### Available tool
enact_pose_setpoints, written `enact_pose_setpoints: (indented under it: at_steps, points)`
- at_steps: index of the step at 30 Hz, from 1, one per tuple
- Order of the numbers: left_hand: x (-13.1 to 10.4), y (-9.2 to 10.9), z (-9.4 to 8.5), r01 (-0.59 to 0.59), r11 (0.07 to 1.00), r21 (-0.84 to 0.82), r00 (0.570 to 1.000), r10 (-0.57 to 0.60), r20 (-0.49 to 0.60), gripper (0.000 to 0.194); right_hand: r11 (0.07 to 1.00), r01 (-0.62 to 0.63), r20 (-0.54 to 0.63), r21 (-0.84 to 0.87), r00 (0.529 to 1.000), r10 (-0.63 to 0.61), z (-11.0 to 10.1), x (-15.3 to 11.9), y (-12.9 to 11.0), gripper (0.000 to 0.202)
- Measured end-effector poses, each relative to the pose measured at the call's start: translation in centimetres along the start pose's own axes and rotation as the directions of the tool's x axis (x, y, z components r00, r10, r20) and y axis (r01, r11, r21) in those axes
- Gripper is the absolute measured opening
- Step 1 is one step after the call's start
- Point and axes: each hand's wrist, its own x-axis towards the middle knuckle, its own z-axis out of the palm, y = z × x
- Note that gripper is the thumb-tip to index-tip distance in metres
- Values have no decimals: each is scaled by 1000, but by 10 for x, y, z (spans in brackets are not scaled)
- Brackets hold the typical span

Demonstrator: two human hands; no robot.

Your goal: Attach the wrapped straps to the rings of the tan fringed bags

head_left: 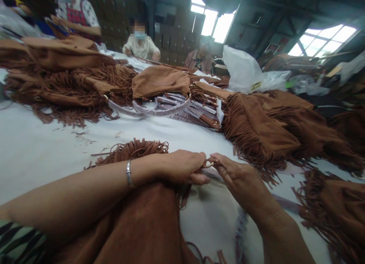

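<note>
brown suede, one bag (151, 226), on the tabletop (31, 150) toward its near edge, partly under the left forearm; probably laid close so its fittings come within easy reach.

item: gold-toned ring (210, 165), raised between the two hands, presumably lifted clear of the suede for a better view.

item: left hand (182, 167), fingers bent and together at the ring's left side, apparently holding it steady; thumb below, its contact hidden.

item: right hand (236, 176), thumb and forefinger clamped on a small leather tab (217, 161) at the ring's right side, likely for a fine, opposing hold.

item: strap (241, 229) in clear wrapping, beside the bag, toward the near edge; wrapping seemingly guards the finish.

item: stack of wrapped straps (196, 113), past mid-table, lying loosely aligned, perhaps for easy picking.

item: upright bag (161, 81), just behind the stack, its wrapped handle facing the near edge.

item: fringed bags (262, 131), heaped along the tabletop's right side, apparently leaving working room in front.

item: co-worker (141, 45), at the far edge.
</note>
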Motion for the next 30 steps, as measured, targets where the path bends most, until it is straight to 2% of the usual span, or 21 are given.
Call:
enact_pose_setpoints:
  at_steps: [3, 6, 8, 12, 14, 18, 21, 24, 27, 30]
  points:
    - [3, 2, 1, 41, 999, -25, 994, -44, -98, 35, 993, -46, 26, 109, 999, 43, -2, 3, 4, 30]
    - [5, 4, 3, 111, 993, -30, 974, -115, -193, 42, 914, -162, 114, 372, 985, 128, -2, 5, 11, 26]
    - [5, 6, 4, 120, 993, -1, 980, -119, -157, 46, 833, -243, 174, 496, 968, 178, 0, 6, 15, 26]
    - [9, 8, -3, 82, 994, 73, 996, -79, -40, 23, 749, -308, 215, 587, 951, 223, 6, 6, 21, 31]
    - [15, 7, -13, 73, 994, 77, 997, -73, 0, 15, 710, -313, 194, 631, 950, 247, 8, 7, 23, 33]
    - [36, -9, -35, 67, 992, 105, 995, -75, 72, 25, 657, -286, 53, 698, 935, 351, 13, 10, 36, 36]
    - [53, -29, -35, 120, 976, 180, 990, -132, 52, 27, 661, -266, -81, 702, 892, 445, 13, 11, 48, 42]
    - [60, -41, -24, 188, 938, 290, 982, -190, -23, 24, 697, -231, -165, 679, 877, 452, 4, 9, 51, 44]
    - [59, -34, -20, 224, 887, 403, 972, -173, -159, 27, 742, -201, -159, 639, 910, 383, -19, -1, 37, 33]
    - [56, -9, -29, 195, 853, 483, 963, -74, -259, 35, 844, -245, -108, 478, 936, 334, -41, -26, 17, 23]
